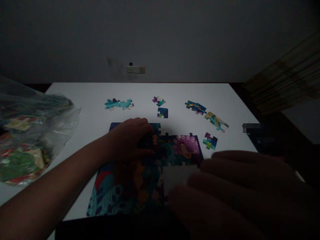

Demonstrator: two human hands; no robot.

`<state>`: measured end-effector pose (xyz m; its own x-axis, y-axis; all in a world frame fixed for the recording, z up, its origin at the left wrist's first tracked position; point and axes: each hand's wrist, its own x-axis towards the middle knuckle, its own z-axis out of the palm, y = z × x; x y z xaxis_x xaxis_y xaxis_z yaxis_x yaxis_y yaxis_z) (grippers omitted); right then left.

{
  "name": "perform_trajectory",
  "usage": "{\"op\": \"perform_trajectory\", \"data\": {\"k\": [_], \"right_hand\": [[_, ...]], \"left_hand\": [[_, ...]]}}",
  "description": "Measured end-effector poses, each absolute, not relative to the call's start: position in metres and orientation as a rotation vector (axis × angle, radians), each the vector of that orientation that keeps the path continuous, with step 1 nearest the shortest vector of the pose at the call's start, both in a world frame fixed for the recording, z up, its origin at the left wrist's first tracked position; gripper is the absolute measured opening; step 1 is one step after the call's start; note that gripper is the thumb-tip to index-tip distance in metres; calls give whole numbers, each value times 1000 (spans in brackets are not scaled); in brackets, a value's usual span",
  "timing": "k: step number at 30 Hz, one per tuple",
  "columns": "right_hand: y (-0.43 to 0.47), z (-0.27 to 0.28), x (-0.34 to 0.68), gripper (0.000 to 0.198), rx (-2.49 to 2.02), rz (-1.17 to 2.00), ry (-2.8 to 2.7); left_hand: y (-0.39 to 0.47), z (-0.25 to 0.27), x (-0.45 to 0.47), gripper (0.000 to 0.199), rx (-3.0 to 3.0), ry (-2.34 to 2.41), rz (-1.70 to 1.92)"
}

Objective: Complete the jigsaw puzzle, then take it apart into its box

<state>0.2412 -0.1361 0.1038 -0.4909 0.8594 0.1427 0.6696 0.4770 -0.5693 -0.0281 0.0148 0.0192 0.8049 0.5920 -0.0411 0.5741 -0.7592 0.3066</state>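
Observation:
A partly joined jigsaw puzzle with dark blue, teal and purple pictures lies flat on the white table. White tabletop shows through a gap in its lower right part. Across the puzzle's upper left reaches my left hand, palm down, thumb and fingers apart, resting on or just above the pieces. My right hand is large, dark and blurred close to the camera, with its fingers stretched out over the puzzle's right side. I see nothing in it. A loose purple and teal puzzle piece lies beyond its fingertips.
Past the puzzle lie more loose pieces: a teal pair, a purple one, a dark blue corner, a blue pair and a yellow-teal one. A clear plastic bag stands left. A wall rises behind the table.

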Motion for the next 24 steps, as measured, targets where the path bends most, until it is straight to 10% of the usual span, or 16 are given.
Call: {"op": "perform_trajectory", "data": {"k": [9, 24], "right_hand": [[35, 73, 307, 23, -1852, 136, -2541], [56, 51, 398, 42, -2129, 68, -2242]], "left_hand": [[13, 25, -31, 45, 2664, 933, 78], [0, -4, -31, 86, 2804, 812, 123]]}}
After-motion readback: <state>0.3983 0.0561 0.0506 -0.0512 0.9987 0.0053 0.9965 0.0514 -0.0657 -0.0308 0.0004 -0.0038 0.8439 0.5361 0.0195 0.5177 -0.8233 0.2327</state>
